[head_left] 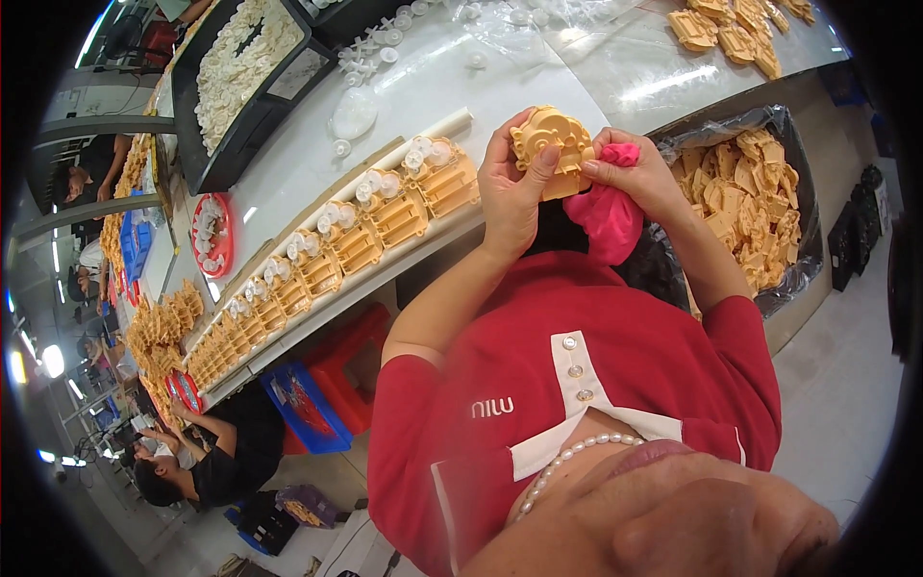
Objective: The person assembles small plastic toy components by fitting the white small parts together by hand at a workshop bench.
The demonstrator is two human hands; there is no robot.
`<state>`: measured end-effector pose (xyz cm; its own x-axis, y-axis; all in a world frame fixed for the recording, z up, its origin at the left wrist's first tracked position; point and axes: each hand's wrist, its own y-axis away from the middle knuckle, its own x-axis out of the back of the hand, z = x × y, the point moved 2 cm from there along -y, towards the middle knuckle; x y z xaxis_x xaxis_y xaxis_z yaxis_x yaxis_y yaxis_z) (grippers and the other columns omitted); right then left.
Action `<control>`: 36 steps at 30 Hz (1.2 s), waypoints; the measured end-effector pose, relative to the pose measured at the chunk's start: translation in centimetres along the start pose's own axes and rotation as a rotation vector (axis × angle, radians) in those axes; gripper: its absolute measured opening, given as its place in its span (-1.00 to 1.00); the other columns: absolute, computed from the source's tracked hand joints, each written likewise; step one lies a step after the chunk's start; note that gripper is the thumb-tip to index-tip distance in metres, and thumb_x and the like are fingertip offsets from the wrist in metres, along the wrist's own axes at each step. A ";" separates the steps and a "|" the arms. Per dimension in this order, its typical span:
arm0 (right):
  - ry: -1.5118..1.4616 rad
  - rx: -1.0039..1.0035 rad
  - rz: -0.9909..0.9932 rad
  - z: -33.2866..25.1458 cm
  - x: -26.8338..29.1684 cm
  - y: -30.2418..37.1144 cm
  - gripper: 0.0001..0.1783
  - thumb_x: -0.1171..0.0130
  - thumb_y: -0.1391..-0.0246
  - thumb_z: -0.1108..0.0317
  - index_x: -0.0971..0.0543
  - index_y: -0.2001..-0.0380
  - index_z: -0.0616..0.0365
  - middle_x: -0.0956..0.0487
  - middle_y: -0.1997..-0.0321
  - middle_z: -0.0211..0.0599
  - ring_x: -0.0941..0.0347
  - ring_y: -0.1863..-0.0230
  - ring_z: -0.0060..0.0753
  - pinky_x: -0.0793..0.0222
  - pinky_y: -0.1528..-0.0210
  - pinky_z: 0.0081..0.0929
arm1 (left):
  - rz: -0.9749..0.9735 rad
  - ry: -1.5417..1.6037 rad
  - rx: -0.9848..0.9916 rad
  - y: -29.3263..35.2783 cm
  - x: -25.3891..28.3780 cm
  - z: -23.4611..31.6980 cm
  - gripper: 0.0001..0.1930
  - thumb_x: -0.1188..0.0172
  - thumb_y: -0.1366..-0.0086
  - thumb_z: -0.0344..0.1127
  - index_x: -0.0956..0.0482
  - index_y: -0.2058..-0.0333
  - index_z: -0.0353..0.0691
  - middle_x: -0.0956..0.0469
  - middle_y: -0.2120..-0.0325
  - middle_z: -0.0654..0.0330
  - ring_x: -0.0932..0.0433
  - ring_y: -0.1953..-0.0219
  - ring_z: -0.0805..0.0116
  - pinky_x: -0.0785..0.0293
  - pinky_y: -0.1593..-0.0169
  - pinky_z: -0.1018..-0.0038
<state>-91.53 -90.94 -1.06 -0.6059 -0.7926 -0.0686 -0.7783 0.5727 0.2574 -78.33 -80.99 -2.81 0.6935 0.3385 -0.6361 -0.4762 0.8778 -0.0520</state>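
Note:
My left hand [510, 192] is closed around a yellow-orange moulded plastic part [553, 135], its thumb pressed on the face. The part has a rounded, scalloped outline with raised detail. A bright pink cloth [611, 223] hangs from my right hand [642, 183], whose fingers are closed on it. The right thumb and fingertips meet the part's right edge. Left of my hands, a row of similar yellow parts [399, 219] lies along the bench edge, with small white plastic pieces [336, 217] on their far ends.
At right, a lined bin [808, 260] holds heaped yellow parts. A black tray [288, 91] of white pieces stands at far left, near a red dish [227, 240]. More yellow parts [731, 34] lie at far right. Blue and red bins [306, 404] sit below the bench; co-workers [226, 462] work beyond.

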 end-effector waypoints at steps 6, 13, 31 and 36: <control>0.030 0.220 0.219 -2.4 4.4 -0.1 -0.70 -0.09 -0.12 0.28 -0.46 0.12 0.22 -0.53 0.29 -0.34 -0.46 0.26 -0.56 -0.41 0.18 -0.56 | -0.019 -0.136 -0.065 0.3 -0.2 0.6 -0.52 -0.19 -0.22 -0.30 -0.26 -0.07 -0.28 -0.40 0.10 0.17 -0.42 0.07 0.46 -0.38 0.00 0.53; 0.065 0.806 0.135 -2.7 -1.1 0.5 -0.33 0.17 -0.20 -0.12 -0.34 -0.03 0.32 -0.41 0.06 -0.22 -0.38 0.02 -0.40 -0.28 -0.04 -0.50 | -0.180 -0.415 -0.153 1.6 -2.0 0.4 -0.55 -0.15 -0.25 -0.26 -0.24 -0.05 -0.29 -0.42 0.15 0.17 -0.41 0.12 0.50 -0.38 0.07 0.58; -0.034 0.759 0.326 -2.5 -2.1 -1.0 -0.55 0.02 -0.19 0.03 -0.42 0.61 0.18 -0.41 0.59 -0.41 -0.30 0.56 -0.54 -0.21 0.48 -0.63 | -0.144 -0.507 -0.378 2.1 -0.7 0.4 -0.65 -0.28 -0.12 -0.36 -0.44 0.12 -0.28 -0.49 0.16 0.05 -0.53 0.19 0.32 -0.45 0.11 0.52; -0.312 0.778 0.539 -4.4 3.6 -0.4 -0.54 0.03 -0.18 -0.04 -0.44 0.60 0.11 -0.44 0.58 -0.37 -0.35 0.55 -0.53 -0.33 0.41 -0.63 | -0.083 0.198 0.094 -0.1 0.1 1.5 -0.65 -0.10 -0.27 -0.19 -0.36 0.09 -0.29 -0.50 0.19 0.16 -0.52 0.19 0.44 -0.47 0.08 0.51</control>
<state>-92.64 -94.93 2.87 -0.8393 -0.3598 -0.4076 -0.2100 0.9061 -0.3673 -77.42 -80.52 -1.65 0.6039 0.1988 -0.7719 -0.3632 0.9306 -0.0444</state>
